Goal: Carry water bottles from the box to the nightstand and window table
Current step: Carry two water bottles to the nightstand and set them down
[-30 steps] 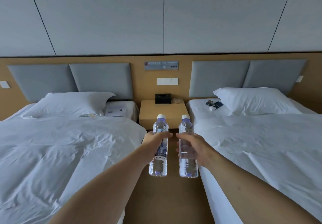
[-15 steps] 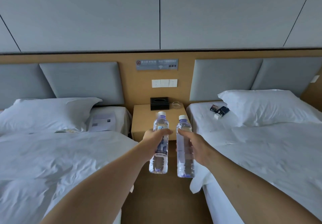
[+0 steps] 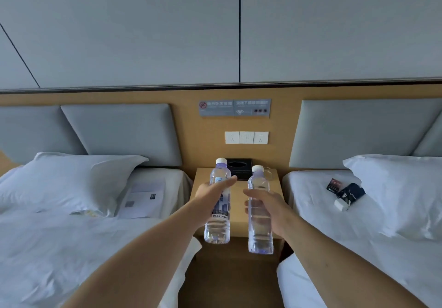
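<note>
I hold two clear water bottles with white caps, both upright, in front of a light wooden nightstand (image 3: 275, 188) that stands between two beds. My left hand (image 3: 210, 192) is wrapped around the middle of the labelled left bottle (image 3: 217, 226). My right hand (image 3: 267, 206) grips the right bottle (image 3: 259, 233), which hangs a little lower. Both bottles are in the air over the front part of the nightstand, apart from each other. The box is out of view.
A black tissue box (image 3: 238, 167) and a glass ashtray (image 3: 269, 172) sit at the back of the nightstand. White beds flank it: the left bed (image 3: 59, 248) carries a paper card (image 3: 143, 198), the right bed (image 3: 382, 248) small dark items (image 3: 345, 191). Wall sockets (image 3: 246, 137) are above.
I have walked closer to the nightstand with both bottles. It now looks much larger and the bottles are over its front part. Both grips are unchanged.
</note>
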`<state>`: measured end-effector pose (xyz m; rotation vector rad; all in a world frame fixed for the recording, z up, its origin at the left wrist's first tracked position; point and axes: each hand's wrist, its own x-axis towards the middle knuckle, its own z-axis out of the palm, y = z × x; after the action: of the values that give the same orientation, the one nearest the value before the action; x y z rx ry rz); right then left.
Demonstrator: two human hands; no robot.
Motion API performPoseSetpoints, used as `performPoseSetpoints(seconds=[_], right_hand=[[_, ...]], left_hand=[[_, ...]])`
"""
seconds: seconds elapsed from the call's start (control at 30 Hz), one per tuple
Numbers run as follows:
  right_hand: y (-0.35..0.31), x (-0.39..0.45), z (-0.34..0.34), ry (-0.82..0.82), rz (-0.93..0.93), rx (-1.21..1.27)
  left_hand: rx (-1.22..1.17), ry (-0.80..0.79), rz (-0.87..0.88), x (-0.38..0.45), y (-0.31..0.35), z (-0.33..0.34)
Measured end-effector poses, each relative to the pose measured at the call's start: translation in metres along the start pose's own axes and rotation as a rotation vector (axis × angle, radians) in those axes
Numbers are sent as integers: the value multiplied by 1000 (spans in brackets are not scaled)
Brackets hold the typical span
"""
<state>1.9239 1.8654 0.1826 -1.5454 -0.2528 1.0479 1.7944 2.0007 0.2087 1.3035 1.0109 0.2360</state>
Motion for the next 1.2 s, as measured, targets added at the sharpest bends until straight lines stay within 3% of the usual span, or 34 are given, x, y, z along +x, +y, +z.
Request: performPoseSetpoints(seconds=[0.37, 0.63, 0.87, 1.2], right_hand=[[-47, 148, 4, 5, 79, 82], [-80, 260, 32, 193, 26, -85], [-75, 337, 27, 410, -17, -207], [-44, 413, 2, 299, 36, -468]], left_hand=[[-109, -34, -71, 153, 38, -6], [84, -44, 13, 289, 75, -25], [472, -74, 85, 378, 86, -45], [699, -81, 25, 445, 50, -27]])
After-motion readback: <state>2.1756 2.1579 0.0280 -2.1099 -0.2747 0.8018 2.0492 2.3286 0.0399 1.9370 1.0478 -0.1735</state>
